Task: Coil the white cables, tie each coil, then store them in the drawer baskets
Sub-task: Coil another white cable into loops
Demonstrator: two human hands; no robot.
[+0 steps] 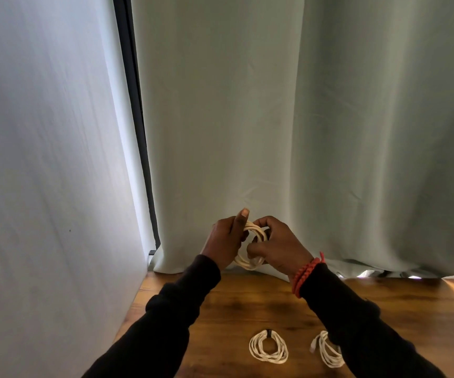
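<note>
Small coil of white braided cable point(253, 242) is held above the brown wooden table point(247, 304), gripped by left hand point(224, 241) and right hand point(273, 248); judged light, limp, springy, best pinched across gathered loops.

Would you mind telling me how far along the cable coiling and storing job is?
One coil on the wooden table looks coiled and tied with a dark band. A second coil beside it is coiled; its tie is not visible. The left hand and right hand hold a third coil. No drawer baskets are in view, so storing remains.
</note>
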